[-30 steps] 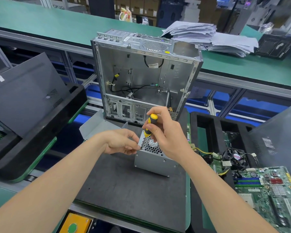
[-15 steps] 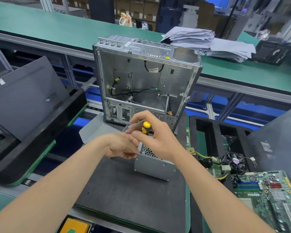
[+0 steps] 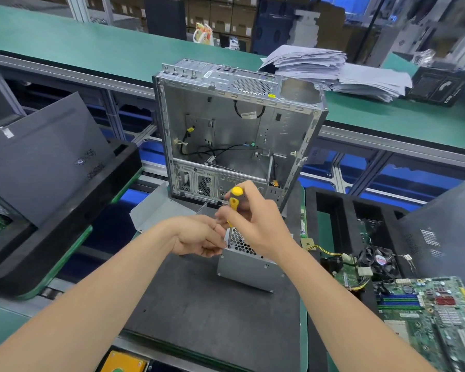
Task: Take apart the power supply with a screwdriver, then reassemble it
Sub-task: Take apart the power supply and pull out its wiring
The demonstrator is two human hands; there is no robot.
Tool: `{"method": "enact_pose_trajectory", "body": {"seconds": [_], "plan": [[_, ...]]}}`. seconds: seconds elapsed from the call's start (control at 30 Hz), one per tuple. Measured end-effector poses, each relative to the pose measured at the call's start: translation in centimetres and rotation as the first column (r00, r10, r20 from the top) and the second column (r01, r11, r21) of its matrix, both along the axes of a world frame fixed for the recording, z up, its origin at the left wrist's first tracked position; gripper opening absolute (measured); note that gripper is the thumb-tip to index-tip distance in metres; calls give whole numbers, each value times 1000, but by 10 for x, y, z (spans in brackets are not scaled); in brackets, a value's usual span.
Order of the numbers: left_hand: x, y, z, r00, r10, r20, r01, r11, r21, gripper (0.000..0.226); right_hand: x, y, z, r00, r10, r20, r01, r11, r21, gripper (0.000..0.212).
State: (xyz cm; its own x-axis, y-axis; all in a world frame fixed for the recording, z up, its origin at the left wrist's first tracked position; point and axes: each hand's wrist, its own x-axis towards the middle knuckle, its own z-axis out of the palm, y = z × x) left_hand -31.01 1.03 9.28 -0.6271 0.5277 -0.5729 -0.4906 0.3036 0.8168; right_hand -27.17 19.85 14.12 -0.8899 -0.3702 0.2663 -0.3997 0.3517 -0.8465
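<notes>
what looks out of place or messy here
Nothing looks damaged. The paper stack on the green worktop behind the computer case is splayed and ragged, and a loose fan with tangled wires lies on the black tray at right. The power supply sits skewed on the black mat.

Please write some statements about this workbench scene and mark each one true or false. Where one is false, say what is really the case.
1. The right hand grips a yellow and black screwdriver. True.
2. The power supply sits inside the computer case. False: it stands on the black mat, in front of the case.
3. The computer case stands upright with its side open. True.
4. The motherboard lies at the person's left. False: it lies at the right.
5. The left hand rests flat on the mat, far from the power supply. False: it is at the power supply's corner, beside the screwdriver's shaft.
</notes>
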Motion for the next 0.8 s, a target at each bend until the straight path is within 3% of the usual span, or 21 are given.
{"method": "enact_pose_trajectory", "body": {"seconds": [0.1,0.23,0.3,0.47,0.53,0.6,0.8], "plan": [[0,1,2,1000,19,11,-18,1000,-21,27,-3,3,1,982,-173,-73,178,981,73,50],[0,0,4,1000,21,-1,-22,999,-29,25,-5,-1,1,977,-200,-77,207,973,103,46],[0,-1,4,1000,-7,-9,7,1000,-21,27,-4,-4,1,988,-151,-5,151,984,94,41],[0,1,4,996,-69,-50,69,998,-5,17,0,4,9,976,142,167,-125,986,-107,5],[1,1,6,993,-103,-66,104,995,5,32,0,8,10,965,187,186,-181,982,-47,6],[3,1,6,990,-119,-71,120,993,6,32,0,8,8,967,194,168,-205,977,51,5],[0,-1,2,999,-49,-24,48,999,-19,13,2,6,4,992,-119,-46,118,993,-18,32]]}}
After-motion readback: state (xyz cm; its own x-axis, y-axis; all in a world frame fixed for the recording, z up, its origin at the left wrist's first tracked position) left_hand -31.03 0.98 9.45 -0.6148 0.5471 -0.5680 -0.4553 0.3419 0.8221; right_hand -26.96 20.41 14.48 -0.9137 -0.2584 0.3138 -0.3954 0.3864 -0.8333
